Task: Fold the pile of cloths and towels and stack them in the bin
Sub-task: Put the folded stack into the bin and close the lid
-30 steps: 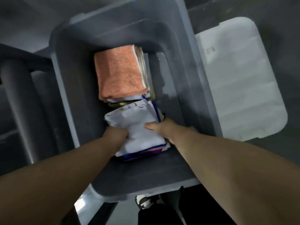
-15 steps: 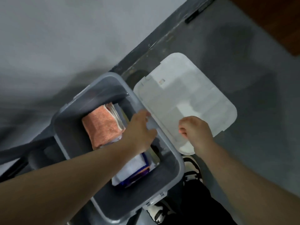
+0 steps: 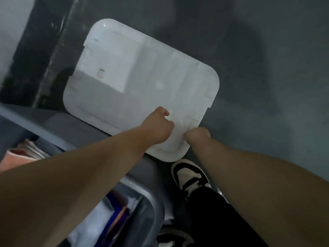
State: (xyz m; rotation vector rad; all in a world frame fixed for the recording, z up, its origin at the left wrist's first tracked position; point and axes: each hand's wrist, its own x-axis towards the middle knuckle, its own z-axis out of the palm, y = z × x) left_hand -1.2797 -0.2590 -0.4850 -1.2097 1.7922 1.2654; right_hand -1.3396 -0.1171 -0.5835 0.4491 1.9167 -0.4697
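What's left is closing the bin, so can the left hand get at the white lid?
Likely yes: the left hand is over the near corner of the white lid, nothing between them; its grip is unclear.

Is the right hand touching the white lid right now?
Touching. The head view shows the right hand curled around the near edge of the white lid, its fingers overlapping the rim with no gap visible.

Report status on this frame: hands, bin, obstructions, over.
Copy: right hand grips white lid edge; left hand curled on it, grip unclear. Open bin holds folded cloths. Lid lies on floor beside bin; shoe near its corner.
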